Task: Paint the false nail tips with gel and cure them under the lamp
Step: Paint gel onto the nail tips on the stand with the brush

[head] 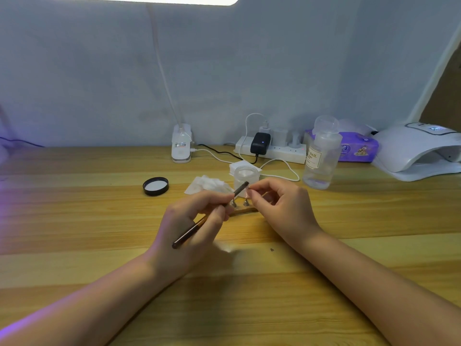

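A left hand (192,221) grips a gel brush (209,216) while the right hand (282,203) pinches its tip end above a small nail stand (243,207) on a wooden table (249,283).

Cap (156,186) left of jar (245,176); bottle (321,156) right.

A white power strip (272,150) is laid at the back of the wooden table (74,221), against the wall, with a black adapter (260,143) and white plugs seated in it. Left of the strip, a white clip-on desk lamp base (181,143) is stood upright. Right of the strip, a purple tissue pack (356,147) is seen. A clear pump bottle (321,156) is placed in front of the strip's right end. A black lid (156,186) is laid well to the strip's front left.
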